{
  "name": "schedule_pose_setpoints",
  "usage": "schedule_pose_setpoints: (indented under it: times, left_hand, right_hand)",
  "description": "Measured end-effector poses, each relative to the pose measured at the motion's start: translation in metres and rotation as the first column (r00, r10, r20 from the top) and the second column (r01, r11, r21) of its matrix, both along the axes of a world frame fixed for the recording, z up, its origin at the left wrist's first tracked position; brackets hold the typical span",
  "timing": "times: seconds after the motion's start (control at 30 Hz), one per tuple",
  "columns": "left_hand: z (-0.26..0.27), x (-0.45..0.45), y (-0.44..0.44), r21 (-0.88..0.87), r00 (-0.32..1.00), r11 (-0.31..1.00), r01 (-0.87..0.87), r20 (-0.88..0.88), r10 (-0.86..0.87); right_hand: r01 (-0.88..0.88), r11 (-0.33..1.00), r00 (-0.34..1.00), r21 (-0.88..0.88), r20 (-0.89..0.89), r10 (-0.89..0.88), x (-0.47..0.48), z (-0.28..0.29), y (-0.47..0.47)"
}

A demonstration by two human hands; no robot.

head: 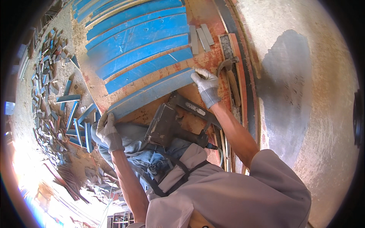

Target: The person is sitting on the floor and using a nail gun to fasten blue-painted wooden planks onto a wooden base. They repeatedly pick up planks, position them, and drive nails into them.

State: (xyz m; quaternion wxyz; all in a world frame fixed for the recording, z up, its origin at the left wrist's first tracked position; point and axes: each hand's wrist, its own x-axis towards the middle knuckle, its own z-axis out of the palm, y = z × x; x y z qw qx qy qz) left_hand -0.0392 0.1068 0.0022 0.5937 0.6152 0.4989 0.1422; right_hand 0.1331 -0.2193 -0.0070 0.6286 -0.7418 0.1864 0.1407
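A long blue-faced board (154,92) spans the space between my two gloved hands. My left hand (107,126) grips its left end beside my knee, and my right hand (204,79) holds its right end between thumb and fingers. Beyond it, several blue-faced boards (148,68) lie roughly parallel on the reddish work surface (209,15). A dark pneumatic nailer (162,125) with a hose coupling rests by my lap, just on the near side of the held board. To the right of my right hand, a claw hammer (227,65) lies on wooden strips.
Short grey strips (203,38) lie beyond my right hand. A pile of blue-faced offcuts (51,99) covers the ground at left. Layered long boards (241,71) run along the right side, beside a concrete surface (322,85) with a dark patch. A thin air hose (221,156) runs near my right forearm.
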Motion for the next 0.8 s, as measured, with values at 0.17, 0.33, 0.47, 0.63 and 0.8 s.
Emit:
schedule_pose_setpoints:
  times: [0.17,0.33,0.47,0.63,0.8]
  left_hand:
    - [-0.004,-0.003,0.003,0.020,1.000,1.000,0.013,-0.019,-0.013]
    - [0.003,0.001,0.000,0.021,0.999,1.000,0.004,-0.034,-0.003]
    - [0.003,0.001,-0.001,0.025,1.000,1.000,0.003,-0.031,-0.002]
    - [-0.005,-0.001,0.002,0.045,0.999,0.999,-0.002,-0.035,0.004]
    - [0.001,0.000,-0.001,0.037,0.999,0.999,-0.021,-0.036,0.023]
  right_hand:
    - [0.015,1.000,1.000,0.014,0.004,-0.015,0.000,-0.002,0.001]
    - [0.009,1.000,1.000,0.010,0.021,-0.009,0.003,0.000,0.005]
    - [-0.070,0.993,0.997,-0.093,-0.026,0.068,0.009,0.004,0.001]
    - [-0.111,0.989,0.994,-0.100,-0.017,0.110,0.013,0.003,-0.002]
    - [-0.131,0.981,0.988,-0.146,0.058,0.140,0.013,-0.001,0.001]
